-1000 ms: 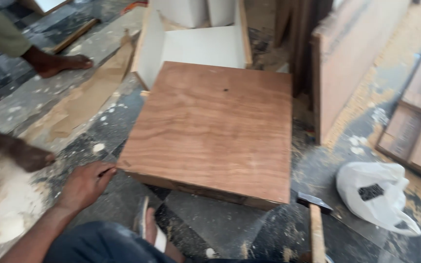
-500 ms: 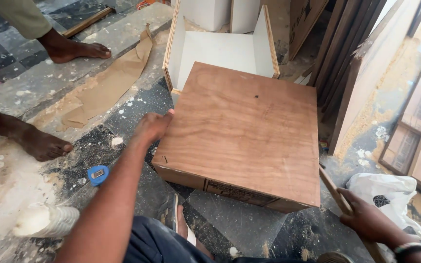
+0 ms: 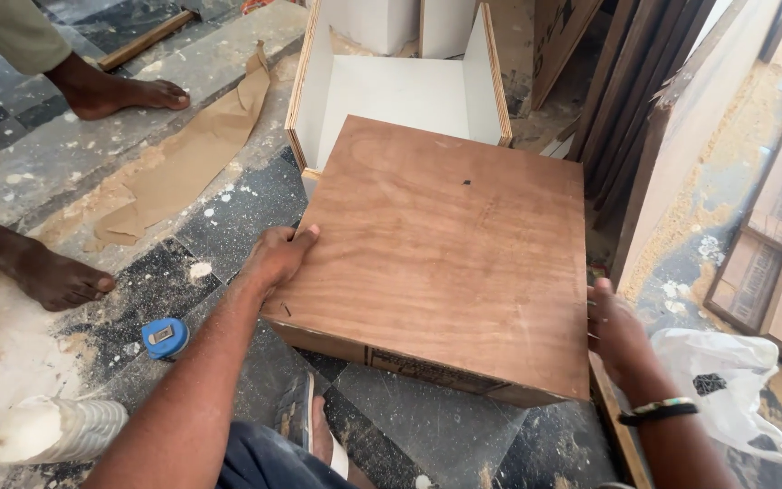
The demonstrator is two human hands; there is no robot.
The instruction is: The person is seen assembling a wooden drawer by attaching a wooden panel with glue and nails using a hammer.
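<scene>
A square brown plywood box [image 3: 445, 244] lies bottom-up on the dusty tiled floor in front of me. My left hand [image 3: 278, 258] grips its left edge, fingers curled over the top. On the other side, my right hand [image 3: 613, 330], with a bracelet at the wrist, presses against the box's right edge near the front corner. Behind the box stands an open drawer-like box [image 3: 400, 91] with white inner faces.
A blue tape measure [image 3: 165, 337] lies on the floor at left, near a white plastic bottle [image 3: 56, 430]. Another person's bare feet [image 3: 56, 276] stand at left. Brown paper [image 3: 187, 163], a white plastic bag [image 3: 726, 385] and leaning wooden boards [image 3: 672, 136] surround me.
My left hand has moved onto the box's left edge and my right hand has come up to its right edge. The view has shifted closer over the box.
</scene>
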